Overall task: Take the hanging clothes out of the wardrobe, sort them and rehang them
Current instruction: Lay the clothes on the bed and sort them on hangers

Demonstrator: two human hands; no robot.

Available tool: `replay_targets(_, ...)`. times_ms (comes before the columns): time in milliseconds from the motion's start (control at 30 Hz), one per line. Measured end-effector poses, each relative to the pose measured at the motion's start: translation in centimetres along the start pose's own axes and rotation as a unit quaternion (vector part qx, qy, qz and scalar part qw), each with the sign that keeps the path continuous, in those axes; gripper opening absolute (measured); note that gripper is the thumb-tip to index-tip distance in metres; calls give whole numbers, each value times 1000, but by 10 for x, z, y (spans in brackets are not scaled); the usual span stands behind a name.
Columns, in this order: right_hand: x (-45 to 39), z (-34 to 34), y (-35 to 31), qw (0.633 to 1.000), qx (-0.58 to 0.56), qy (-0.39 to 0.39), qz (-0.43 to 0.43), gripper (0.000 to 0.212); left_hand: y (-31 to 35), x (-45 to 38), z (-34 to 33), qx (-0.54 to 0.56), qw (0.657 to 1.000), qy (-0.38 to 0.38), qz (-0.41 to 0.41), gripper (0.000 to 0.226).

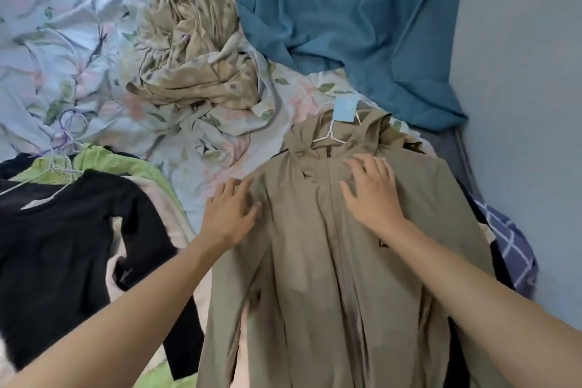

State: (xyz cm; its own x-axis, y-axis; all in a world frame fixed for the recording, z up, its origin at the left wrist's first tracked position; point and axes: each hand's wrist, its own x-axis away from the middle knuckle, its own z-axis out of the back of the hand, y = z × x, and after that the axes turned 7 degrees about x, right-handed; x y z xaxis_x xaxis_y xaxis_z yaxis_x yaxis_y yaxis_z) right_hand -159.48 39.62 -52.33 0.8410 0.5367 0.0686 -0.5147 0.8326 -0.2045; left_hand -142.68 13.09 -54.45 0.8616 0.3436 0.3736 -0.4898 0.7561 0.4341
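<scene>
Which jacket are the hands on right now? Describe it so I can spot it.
On the flowered bed sheet, look at the right-hand pile. The top piece is a khaki hooded jacket on a white hanger, the only one with a pale blue tag.

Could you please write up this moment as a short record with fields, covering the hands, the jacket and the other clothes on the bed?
left hand: open, flat on the jacket's shoulder
right hand: open, flat on the jacket's chest
khaki jacket: laid face up, hooded, on a white hanger
tag: light blue, at the hanger's hook
black top: left pile, on a hanger, above a green garment
bed sheet: floral, crumpled
blue fabric: at the bed's far side
</scene>
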Motion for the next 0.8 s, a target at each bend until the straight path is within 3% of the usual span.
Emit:
replay_targets(200,8,-42,-141,996,-37,-54,63,48,-121,55,22,-20,997,46,53,73)
replay_targets(600,-24,-155,-456,976,-92,-148,129,53,-435,109,126,-49,986,93,127,67)
replay_targets(800,-75,-197,-535,977,-86,-170,97,63,-545,80,189,-1,975,105,193,72)
